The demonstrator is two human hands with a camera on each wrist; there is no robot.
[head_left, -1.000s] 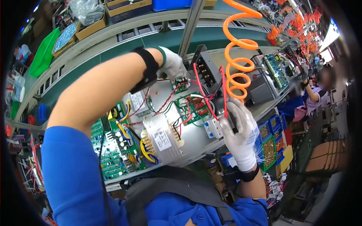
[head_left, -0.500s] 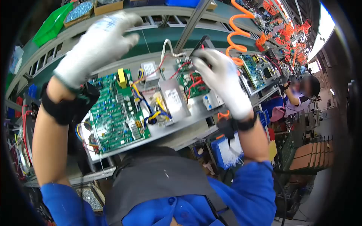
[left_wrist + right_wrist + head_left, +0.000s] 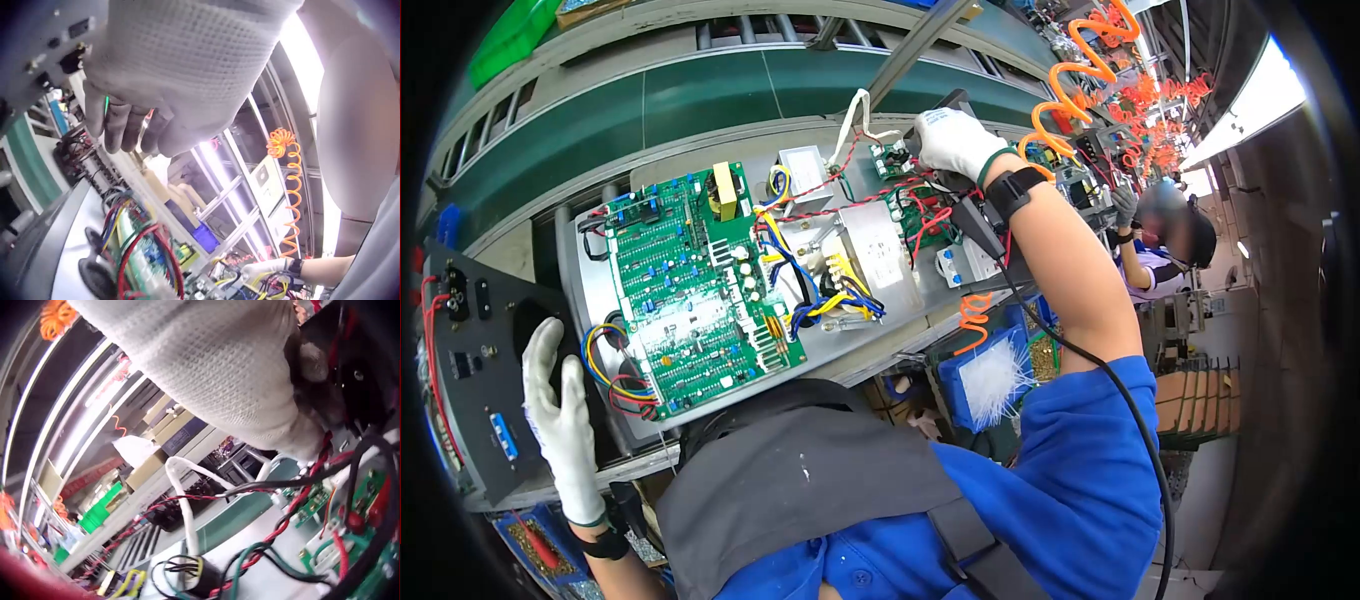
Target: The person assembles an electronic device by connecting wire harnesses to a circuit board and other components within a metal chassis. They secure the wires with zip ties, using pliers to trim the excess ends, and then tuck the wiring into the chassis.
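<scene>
In the head view my left hand (image 3: 560,420) stands empty beside a black panel (image 3: 495,385), fingers raised and thumb apart; its fingers show above the chassis in the left wrist view. My right hand (image 3: 955,142) is curled at the chassis's far right, beside a small green board (image 3: 890,158). Twisted red and black wires (image 3: 300,499) run up to its fingertips in the right wrist view, where it appears to pinch them; the contact is partly hidden. Between the hands lie a large green circuit board (image 3: 685,285), a silver transformer (image 3: 880,255) and a white cable (image 3: 855,115).
A green conveyor (image 3: 700,95) runs behind the bench. An orange coiled hose (image 3: 1065,75) hangs at the right. White ties lie in a blue bin (image 3: 960,385) below the bench edge. Another person (image 3: 1165,240) works at the far right. A black cord (image 3: 1135,400) lies along my right arm.
My left hand has come away from the small board, passing over the large board down to the left-side black panel. My right hand has moved up from the chassis's front right to the small board.
</scene>
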